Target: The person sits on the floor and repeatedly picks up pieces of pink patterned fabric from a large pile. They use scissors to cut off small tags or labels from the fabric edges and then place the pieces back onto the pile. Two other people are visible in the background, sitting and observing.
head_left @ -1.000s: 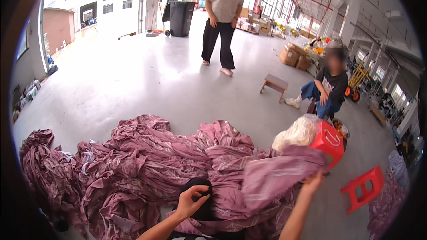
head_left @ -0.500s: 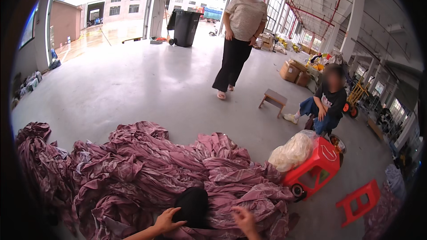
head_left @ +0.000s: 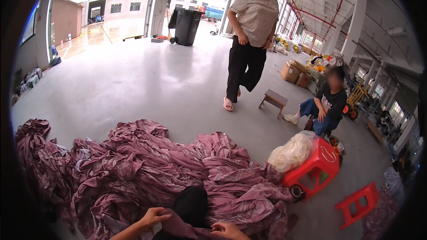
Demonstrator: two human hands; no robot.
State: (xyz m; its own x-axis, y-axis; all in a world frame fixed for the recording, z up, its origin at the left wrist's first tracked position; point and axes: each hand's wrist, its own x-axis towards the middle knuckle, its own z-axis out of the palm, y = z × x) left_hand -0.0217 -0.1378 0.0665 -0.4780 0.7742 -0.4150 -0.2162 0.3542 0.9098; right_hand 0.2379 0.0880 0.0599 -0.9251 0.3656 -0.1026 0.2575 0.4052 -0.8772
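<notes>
A long heap of crumpled mauve patterned fabric [head_left: 147, 169] lies on the grey concrete floor in front of me. My left hand [head_left: 153, 218] grips a fold of it at the bottom edge of the view, beside a black patch [head_left: 192, 204] that may be my knee. My right hand [head_left: 227, 230] pinches the same fabric a little to the right, fingers curled on the cloth.
A person [head_left: 251, 40] stands a few steps ahead, and another [head_left: 327, 104] sits low at the right. A red plastic cart [head_left: 313, 173] carries a clear bag bundle [head_left: 291, 151]. A red stool [head_left: 358, 204], a wooden stool [head_left: 273, 100], cardboard boxes [head_left: 293, 72] and a black bin [head_left: 186, 26] stand around.
My right arm has dropped from a raised hold on the fabric to low beside my left hand. The standing person has walked closer. My view has tilted up and shifted.
</notes>
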